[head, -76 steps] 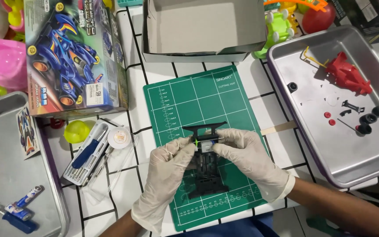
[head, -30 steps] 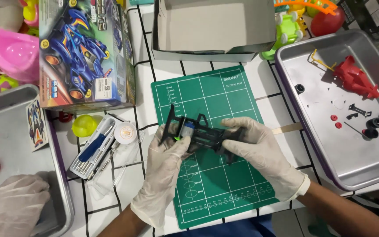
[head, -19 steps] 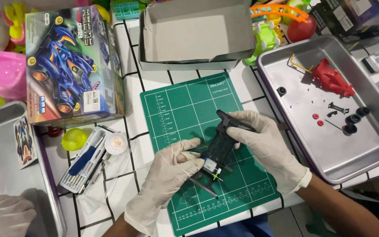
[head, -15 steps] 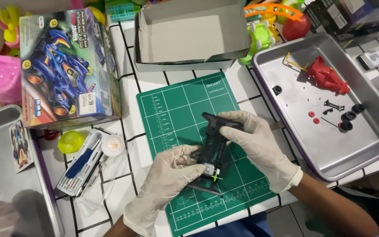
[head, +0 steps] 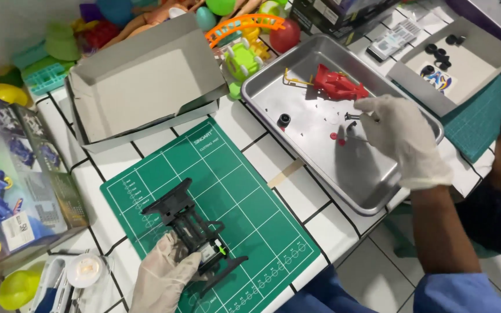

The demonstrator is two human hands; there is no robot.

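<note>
Head view: left hand (head: pixel 163 278), in a pale glove at the bottom left of the frame, is clamped on the black toy car chassis (head: pixel 195 232), which lies on the green cutting mat (head: pixel 262 214). Right hand (head: pixel 401 139), also gloved, sits over the metal tray (head: pixel 320 168) at the upper right, fingertips pinched on a small dark part (head: pixel 352 116). A red car body piece (head: pixel 337 86) lies in the tray just above it. An open grey cardboard box (head: pixel 146 87) sits at the upper left.

Toy car box (head: pixel 13 191) cut off left
</note>
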